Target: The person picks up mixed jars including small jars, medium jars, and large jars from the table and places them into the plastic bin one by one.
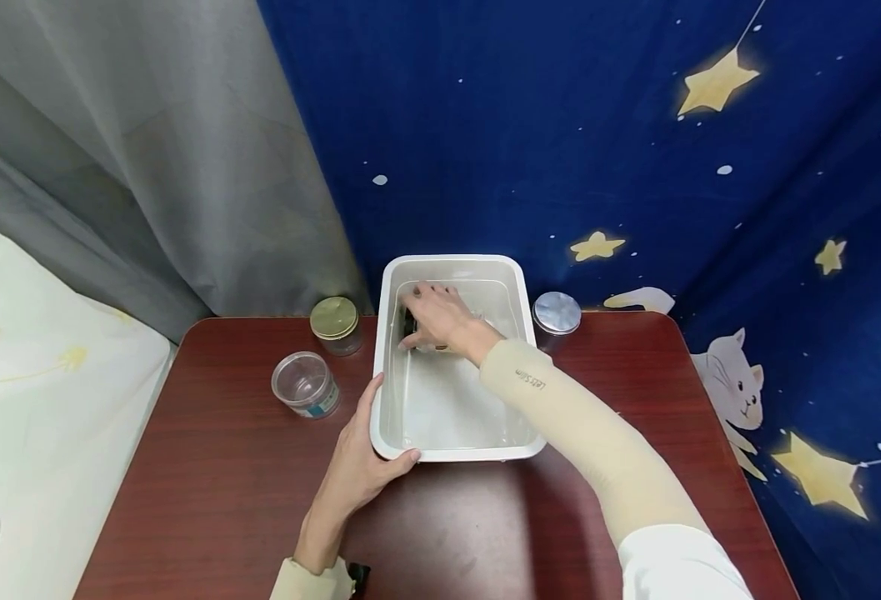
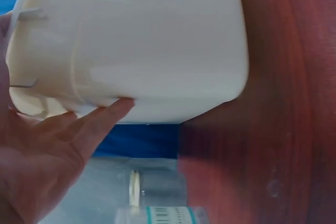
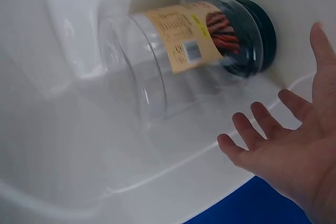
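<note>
A white plastic tub (image 1: 455, 454) sits on the table. My left hand (image 1: 353, 467) holds its near left corner, thumb along the front and fingers against the side wall below the rim (image 2: 105, 116). Inside, a clear plastic jar (image 3: 152, 82) lies on its side, with a beige label (image 3: 181, 35) and a dark screw lid (image 3: 262, 32). My right hand (image 1: 440, 317) reaches into the tub above the jar and hides most of it in the head view. In the right wrist view its fingers (image 3: 262, 124) are spread beside the lid, apart from it.
Left of the tub stand a jar with a gold lid (image 1: 335, 318) and a lidless clear jar (image 1: 303, 379). A jar with a silver lid (image 1: 557, 312) stands at the right. Behind the reddish-brown table (image 1: 215, 467) hang a grey curtain (image 1: 177, 167) and a blue one (image 1: 485, 125).
</note>
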`<state>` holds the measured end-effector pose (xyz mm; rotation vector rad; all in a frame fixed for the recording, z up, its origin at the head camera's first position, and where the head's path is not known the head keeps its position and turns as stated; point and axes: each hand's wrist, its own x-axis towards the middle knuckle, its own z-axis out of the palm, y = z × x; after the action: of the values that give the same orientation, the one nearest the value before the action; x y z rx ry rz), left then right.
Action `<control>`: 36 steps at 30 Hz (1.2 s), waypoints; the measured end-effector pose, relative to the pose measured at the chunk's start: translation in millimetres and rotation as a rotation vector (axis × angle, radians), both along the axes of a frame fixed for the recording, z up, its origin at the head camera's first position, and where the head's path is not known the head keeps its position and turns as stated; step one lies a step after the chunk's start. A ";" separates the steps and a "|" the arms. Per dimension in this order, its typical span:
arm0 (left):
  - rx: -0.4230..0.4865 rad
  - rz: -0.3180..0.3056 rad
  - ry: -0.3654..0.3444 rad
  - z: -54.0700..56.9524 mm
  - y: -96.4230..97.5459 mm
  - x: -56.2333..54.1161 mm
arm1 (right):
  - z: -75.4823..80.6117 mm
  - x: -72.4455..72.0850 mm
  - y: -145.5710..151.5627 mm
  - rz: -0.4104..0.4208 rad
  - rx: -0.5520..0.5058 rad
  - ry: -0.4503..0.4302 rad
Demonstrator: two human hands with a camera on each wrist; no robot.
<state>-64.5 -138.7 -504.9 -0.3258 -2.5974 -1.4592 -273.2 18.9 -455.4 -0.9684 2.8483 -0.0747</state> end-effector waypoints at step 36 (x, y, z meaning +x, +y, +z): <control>-0.119 0.113 -0.195 20.0 12.3 -24.3 | 61.1 -0.1 44.5 0.113 -0.167 0.161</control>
<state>-88.8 -126.4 -484.8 -0.0503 -2.8105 -1.3646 -273.4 63.3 -394.2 -1.2184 2.9639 -0.2374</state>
